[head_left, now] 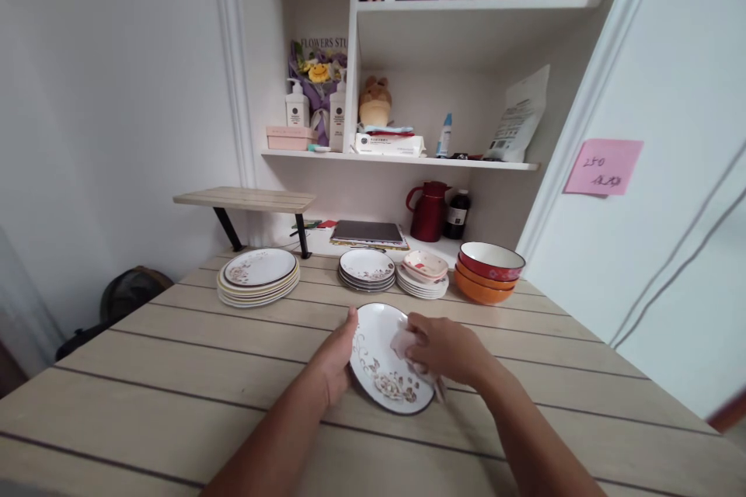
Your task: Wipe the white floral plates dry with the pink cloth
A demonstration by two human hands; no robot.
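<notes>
A white plate (376, 345) with a dark rim and brown flower print is tilted toward me above the table. My left hand (338, 361) grips its left edge, thumb on the rim and the other fingers hidden behind. Closed around a pale, crumpled cloth or tissue (402, 343), my right hand (447, 345) presses it against the plate's right side. Part of this pale material hangs below the hand, by the rim. Just behind stand a stack of similar flowered plates (367, 265) and a pile of small white dishes (423, 289) topped by pink-patterned ones (426, 265).
A stack of larger plates (258, 295) sits at left, near a raised wooden shelf (245, 200). Orange bowls (482, 291) under a red one (493, 270) stand at right. A red jug (430, 213), dark bottle (457, 215) and laptop-like slab (368, 231) line the back.
</notes>
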